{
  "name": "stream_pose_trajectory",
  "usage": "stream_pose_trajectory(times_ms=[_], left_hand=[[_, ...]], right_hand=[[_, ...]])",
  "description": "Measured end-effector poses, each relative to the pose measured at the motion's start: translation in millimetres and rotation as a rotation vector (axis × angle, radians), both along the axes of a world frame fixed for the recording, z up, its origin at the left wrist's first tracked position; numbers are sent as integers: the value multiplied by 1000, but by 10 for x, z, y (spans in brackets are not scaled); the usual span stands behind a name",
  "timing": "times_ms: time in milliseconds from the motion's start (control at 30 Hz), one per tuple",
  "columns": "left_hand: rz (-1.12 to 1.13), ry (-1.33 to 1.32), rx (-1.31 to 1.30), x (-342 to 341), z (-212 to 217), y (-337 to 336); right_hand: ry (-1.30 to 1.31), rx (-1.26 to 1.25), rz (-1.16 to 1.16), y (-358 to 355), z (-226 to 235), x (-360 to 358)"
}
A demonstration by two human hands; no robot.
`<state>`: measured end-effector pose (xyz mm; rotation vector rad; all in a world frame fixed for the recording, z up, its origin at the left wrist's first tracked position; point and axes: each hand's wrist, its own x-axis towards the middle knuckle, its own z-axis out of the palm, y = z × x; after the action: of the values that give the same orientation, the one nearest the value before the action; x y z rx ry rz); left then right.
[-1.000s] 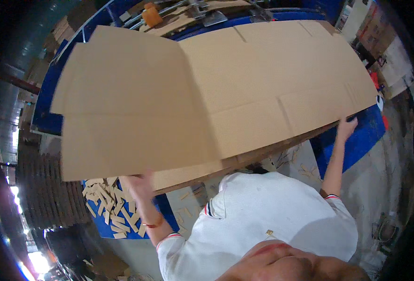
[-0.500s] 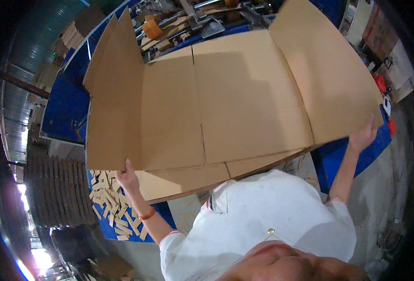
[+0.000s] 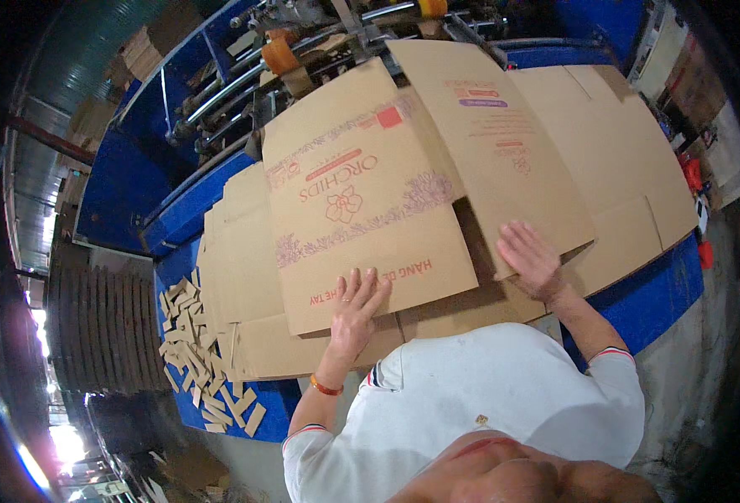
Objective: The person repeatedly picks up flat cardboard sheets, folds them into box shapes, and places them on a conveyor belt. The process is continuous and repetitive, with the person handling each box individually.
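Observation:
A brown cardboard box blank lies in front of me with two side panels folded inward. My left hand (image 3: pixel 358 308) rests on the near part of the left panel (image 3: pixel 362 193), fingers spread. This panel carries red and purple flower printing. My right hand (image 3: pixel 529 258) presses with outstretched fingers on the near end of the right panel (image 3: pixel 504 151), which is still raised a little at its inner edge. A dark gap shows between the two panels. Beneath them spreads more flat cardboard (image 3: pixel 630 159), sticking out on both sides.
Behind the cardboard stands a blue machine with metal rods (image 3: pixel 219 92) and orange rollers (image 3: pixel 279 54). Small cardboard offcuts (image 3: pixel 194 344) litter the blue table (image 3: pixel 274 402) at the left. A tall stack of flat sheets (image 3: pixel 106 327) stands farther left.
Both side panels, upright before, have swung inward over the middle, showing their printed faces. My hands have moved from the outer edges toward the centre and now lie on the panels.

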<state>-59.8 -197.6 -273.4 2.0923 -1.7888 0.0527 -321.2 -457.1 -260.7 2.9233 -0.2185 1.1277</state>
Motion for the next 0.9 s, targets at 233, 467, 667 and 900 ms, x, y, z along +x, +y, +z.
stream_pose_trajectory(times_ms=[233, 467, 667, 900], left_hand=[[-38, -29, 105, 326, -43, -205], [35, -169, 9, 1150, -85, -1098], [219, -372, 19, 1546, -89, -1523], [1073, -205, 28, 1993, -229, 266]], right_hand=[[212, -125, 38, -26, -329, 337], [79, -93, -13, -837, -355, 1240], [67, -51, -254, -1373, -334, 1621], [407, 270, -299, -888, -363, 312]])
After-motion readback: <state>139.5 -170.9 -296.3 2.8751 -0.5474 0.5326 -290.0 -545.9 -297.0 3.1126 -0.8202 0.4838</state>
